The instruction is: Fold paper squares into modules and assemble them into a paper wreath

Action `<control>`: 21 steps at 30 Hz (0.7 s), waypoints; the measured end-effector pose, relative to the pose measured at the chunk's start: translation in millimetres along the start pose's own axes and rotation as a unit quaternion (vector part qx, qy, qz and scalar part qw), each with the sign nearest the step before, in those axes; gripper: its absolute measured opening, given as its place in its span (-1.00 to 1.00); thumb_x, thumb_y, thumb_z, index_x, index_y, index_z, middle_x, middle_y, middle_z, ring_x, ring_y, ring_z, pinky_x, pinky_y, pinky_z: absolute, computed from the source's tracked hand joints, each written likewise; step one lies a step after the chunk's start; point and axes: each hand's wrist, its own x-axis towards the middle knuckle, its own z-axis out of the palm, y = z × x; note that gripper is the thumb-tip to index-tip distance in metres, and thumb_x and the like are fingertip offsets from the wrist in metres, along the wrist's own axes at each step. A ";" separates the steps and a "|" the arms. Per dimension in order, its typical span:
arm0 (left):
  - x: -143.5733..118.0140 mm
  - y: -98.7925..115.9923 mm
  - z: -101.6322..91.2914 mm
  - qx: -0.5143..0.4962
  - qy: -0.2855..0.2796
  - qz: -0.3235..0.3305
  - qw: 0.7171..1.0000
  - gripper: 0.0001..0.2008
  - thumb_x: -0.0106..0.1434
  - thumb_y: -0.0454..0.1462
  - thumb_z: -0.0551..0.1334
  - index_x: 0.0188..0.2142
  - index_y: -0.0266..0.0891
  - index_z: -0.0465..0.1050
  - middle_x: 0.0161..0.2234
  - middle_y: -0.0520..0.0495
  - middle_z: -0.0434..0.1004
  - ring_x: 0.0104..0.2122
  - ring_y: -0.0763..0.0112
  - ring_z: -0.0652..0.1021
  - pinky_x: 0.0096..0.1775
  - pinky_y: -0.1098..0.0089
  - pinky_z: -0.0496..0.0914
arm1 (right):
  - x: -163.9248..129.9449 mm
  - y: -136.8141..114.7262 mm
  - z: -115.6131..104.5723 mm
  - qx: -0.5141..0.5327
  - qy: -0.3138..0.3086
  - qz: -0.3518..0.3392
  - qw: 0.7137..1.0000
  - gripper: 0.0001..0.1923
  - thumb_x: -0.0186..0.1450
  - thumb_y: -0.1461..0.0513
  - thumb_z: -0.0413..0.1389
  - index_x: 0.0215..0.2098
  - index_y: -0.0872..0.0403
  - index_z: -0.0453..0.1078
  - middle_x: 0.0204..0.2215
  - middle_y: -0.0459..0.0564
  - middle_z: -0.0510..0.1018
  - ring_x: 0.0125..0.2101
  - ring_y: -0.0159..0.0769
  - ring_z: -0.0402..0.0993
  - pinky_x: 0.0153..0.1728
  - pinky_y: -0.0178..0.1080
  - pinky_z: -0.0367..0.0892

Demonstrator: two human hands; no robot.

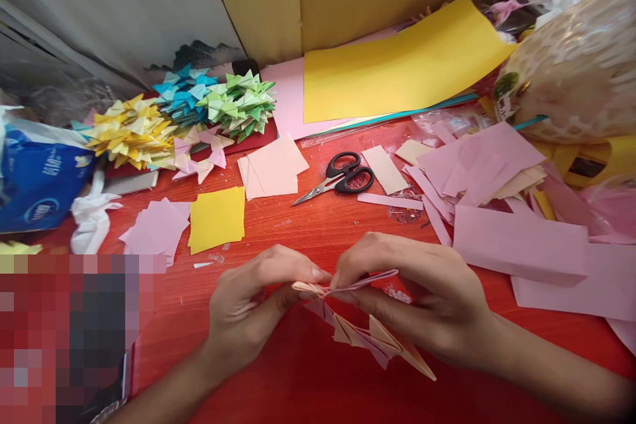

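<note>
Between my two hands is a chain of folded paper pieces (365, 338) in pink and peach, its lower end hanging toward my right wrist. My left hand (258, 298) pinches the peach fold at the chain's upper left end. With thumb and fingers closed, my right hand (417, 298) grips a folded pink paper strip (370, 280) that meets that peach fold. The fingertips of both hands almost touch. Beyond them on the red table lie black-handled scissors (342, 179), a yellow paper stack (217, 220) and a peach paper stack (275, 169).
Folded-paper clusters in yellow (132, 132), blue (186, 96) and green (241, 103) stand at the back left. Loose pink sheets (519, 242) cover the right side. A large yellow sheet (397, 73) lies at the back. A blue tissue pack (42, 175) sits far left.
</note>
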 end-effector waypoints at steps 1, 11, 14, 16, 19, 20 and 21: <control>-0.3 0.3 -0.2 0.000 -0.002 -0.004 1.000 -0.73 0.22 -0.43 0.18 -0.13 -0.11 0.46 -0.32 -0.01 0.57 -0.35 0.40 0.52 -0.32 0.37 0.43 | -0.2 0.0 0.0 0.001 -0.001 -0.001 1.000 -0.89 0.24 0.40 0.08 -0.27 0.12 0.36 -0.40 -0.06 0.52 -0.38 -0.46 0.45 -0.33 -0.43 0.38; -0.4 1.0 -0.1 0.034 -0.004 0.047 0.998 -0.71 0.23 -0.46 0.14 -0.09 -0.17 0.41 -0.27 -0.05 0.55 -0.26 0.37 0.54 -0.30 0.37 0.44 | 0.9 -1.3 -3.0 0.004 -0.016 -0.063 0.998 -0.79 0.22 0.48 0.03 -0.23 0.16 0.40 -0.32 0.05 0.53 -0.27 -0.41 0.47 -0.23 -0.41 0.41; -3.3 1.3 -1.8 0.058 -0.007 0.065 0.996 -0.69 0.23 -0.46 0.14 -0.07 -0.17 0.40 -0.23 -0.07 0.54 -0.22 0.34 0.52 -0.27 0.33 0.44 | 1.7 -2.4 -3.5 0.000 -0.016 -0.071 0.997 -0.81 0.23 0.46 0.03 -0.24 0.15 0.39 -0.34 0.05 0.54 -0.30 -0.40 0.48 -0.26 -0.41 0.44; -4.9 2.0 -3.0 0.069 -0.012 0.075 0.995 -0.66 0.23 -0.46 0.14 -0.03 -0.15 0.38 -0.17 -0.07 0.52 -0.20 0.35 0.51 -0.24 0.33 0.43 | 2.2 -3.4 -3.9 -0.002 -0.020 -0.079 0.997 -0.80 0.24 0.46 0.02 -0.24 0.15 0.40 -0.34 0.06 0.55 -0.30 -0.39 0.49 -0.26 -0.40 0.44; -5.1 3.0 -4.5 0.078 -0.029 0.085 0.993 -0.64 0.24 -0.48 0.12 -0.01 -0.17 0.37 -0.14 -0.08 0.50 -0.19 0.37 0.49 -0.23 0.34 0.42 | 2.9 -4.1 -4.7 0.000 -0.029 -0.092 0.995 -0.78 0.22 0.49 0.00 -0.26 0.19 0.41 -0.34 0.09 0.55 -0.30 -0.38 0.50 -0.24 -0.41 0.44; -4.8 3.0 -4.8 0.082 -0.031 0.088 0.992 -0.64 0.23 -0.48 0.12 -0.01 -0.18 0.37 -0.14 -0.10 0.49 -0.19 0.37 0.49 -0.23 0.34 0.42 | 3.1 -4.1 -5.0 0.002 -0.033 -0.095 0.995 -0.78 0.21 0.50 0.00 -0.27 0.20 0.42 -0.34 0.10 0.55 -0.30 -0.38 0.50 -0.24 -0.41 0.43; -4.4 2.9 -5.1 0.085 -0.030 0.095 0.991 -0.65 0.23 -0.49 0.13 -0.02 -0.21 0.38 -0.15 -0.11 0.49 -0.19 0.36 0.49 -0.24 0.34 0.43 | 3.3 -3.9 -5.2 0.004 -0.035 -0.097 0.995 -0.78 0.21 0.50 0.00 -0.27 0.20 0.42 -0.35 0.11 0.55 -0.30 -0.38 0.50 -0.24 -0.41 0.43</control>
